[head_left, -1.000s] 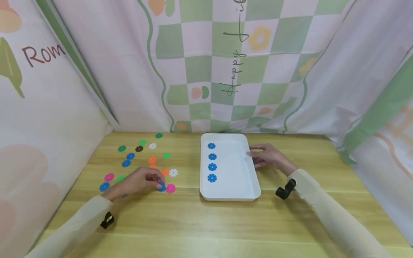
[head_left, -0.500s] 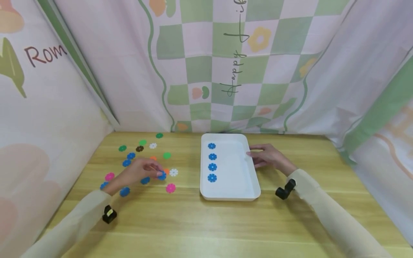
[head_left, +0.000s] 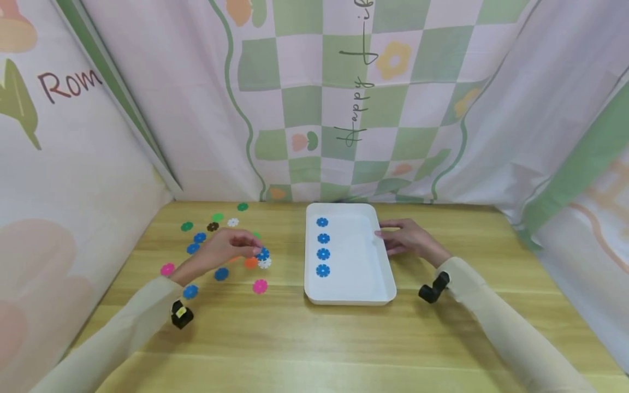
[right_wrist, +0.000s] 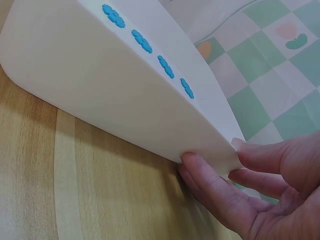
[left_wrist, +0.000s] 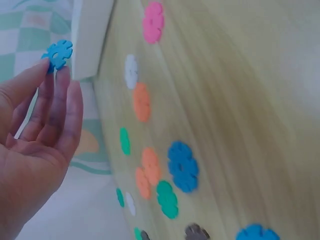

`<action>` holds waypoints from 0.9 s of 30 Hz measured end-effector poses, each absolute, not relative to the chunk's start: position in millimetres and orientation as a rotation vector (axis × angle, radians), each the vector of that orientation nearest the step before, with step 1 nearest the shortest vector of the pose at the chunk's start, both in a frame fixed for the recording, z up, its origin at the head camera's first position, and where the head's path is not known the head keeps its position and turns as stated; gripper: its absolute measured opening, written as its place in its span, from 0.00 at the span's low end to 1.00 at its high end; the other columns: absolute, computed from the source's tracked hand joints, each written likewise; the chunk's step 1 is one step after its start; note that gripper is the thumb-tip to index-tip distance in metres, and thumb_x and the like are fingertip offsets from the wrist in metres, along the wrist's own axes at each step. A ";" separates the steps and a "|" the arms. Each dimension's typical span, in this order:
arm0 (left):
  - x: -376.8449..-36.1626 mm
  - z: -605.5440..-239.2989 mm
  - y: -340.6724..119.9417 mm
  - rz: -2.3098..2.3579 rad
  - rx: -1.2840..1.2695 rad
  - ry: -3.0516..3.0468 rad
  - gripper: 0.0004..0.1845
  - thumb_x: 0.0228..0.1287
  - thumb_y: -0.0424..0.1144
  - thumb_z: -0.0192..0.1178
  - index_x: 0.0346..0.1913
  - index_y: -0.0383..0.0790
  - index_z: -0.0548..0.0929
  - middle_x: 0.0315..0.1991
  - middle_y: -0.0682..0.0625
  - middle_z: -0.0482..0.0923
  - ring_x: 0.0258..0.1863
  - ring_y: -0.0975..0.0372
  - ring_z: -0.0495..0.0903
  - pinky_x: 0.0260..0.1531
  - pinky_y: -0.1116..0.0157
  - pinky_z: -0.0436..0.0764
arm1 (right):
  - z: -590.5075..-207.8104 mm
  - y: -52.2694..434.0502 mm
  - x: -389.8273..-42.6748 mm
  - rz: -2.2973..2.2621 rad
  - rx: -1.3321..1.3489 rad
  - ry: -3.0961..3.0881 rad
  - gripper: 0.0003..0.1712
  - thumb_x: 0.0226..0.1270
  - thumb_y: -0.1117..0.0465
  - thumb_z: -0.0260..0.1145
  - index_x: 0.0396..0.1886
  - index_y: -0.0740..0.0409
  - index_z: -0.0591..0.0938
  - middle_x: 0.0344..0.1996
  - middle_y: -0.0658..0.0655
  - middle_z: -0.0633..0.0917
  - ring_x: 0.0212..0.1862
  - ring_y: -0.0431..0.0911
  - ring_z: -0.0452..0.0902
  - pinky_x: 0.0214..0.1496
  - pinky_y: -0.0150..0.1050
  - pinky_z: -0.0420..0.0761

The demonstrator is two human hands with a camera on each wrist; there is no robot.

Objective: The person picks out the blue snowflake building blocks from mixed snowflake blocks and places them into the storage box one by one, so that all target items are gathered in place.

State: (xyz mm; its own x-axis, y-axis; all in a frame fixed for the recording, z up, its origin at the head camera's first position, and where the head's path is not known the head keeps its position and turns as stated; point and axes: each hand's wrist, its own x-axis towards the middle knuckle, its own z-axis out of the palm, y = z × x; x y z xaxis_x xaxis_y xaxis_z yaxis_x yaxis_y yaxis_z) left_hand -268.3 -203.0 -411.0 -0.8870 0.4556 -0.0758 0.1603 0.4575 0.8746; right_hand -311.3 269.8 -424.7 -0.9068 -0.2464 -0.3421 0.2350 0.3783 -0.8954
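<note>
Between thumb and fingertips, my left hand point(head_left: 226, 248) pinches a blue flower-shaped plastic disc point(left_wrist: 59, 54), raised over the scattered discs on the left. In the head view, this disc overlaps a white disc point(head_left: 264, 263) below it. My right hand point(head_left: 405, 239) holds the right side of a white tray point(head_left: 354, 300), thumb at the rim and fingers against the outer wall. Inside the tray, a column of several blue discs point(head_left: 322, 254) lies along the left side.
Loose discs lie on the wooden table point(head_left: 295, 349) left of the tray, including pink point(head_left: 260, 286), orange point(head_left: 251, 262), brown point(head_left: 213, 226), green point(head_left: 187, 226) and blue point(head_left: 221, 274) ones. A patterned curtain point(head_left: 344, 109) stands behind the table.
My left hand has lifted the blue disc from among the loose ones and moved it up and right toward the tray. The right hand stays at the tray's side.
</note>
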 end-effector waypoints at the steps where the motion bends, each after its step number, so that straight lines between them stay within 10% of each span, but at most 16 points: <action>1: -268.9 -409.8 -200.5 1.407 0.524 2.407 0.13 0.72 0.47 0.69 0.53 0.46 0.88 0.46 0.49 0.89 0.48 0.52 0.87 0.57 0.45 0.84 | -425.0 270.1 -311.4 -1.547 -0.012 2.221 0.40 0.80 0.60 0.64 0.79 0.75 0.58 0.47 0.70 0.90 0.40 0.45 0.91 0.46 0.43 0.91; 20: -279.9 -393.9 -125.9 1.478 0.791 2.249 0.11 0.75 0.37 0.65 0.53 0.36 0.88 0.45 0.46 0.90 0.49 0.33 0.84 0.52 0.37 0.84 | -426.6 272.3 -312.2 -1.574 -0.049 2.206 0.42 0.78 0.59 0.66 0.78 0.78 0.58 0.43 0.66 0.91 0.39 0.45 0.91 0.45 0.43 0.91; 27: -281.5 -395.1 -92.7 1.332 0.931 2.273 0.09 0.73 0.34 0.66 0.50 0.34 0.89 0.44 0.45 0.91 0.42 0.54 0.89 0.48 0.56 0.89 | -435.5 276.6 -320.5 -1.585 0.023 2.188 0.42 0.75 0.58 0.69 0.79 0.71 0.61 0.39 0.60 0.92 0.38 0.45 0.91 0.44 0.42 0.91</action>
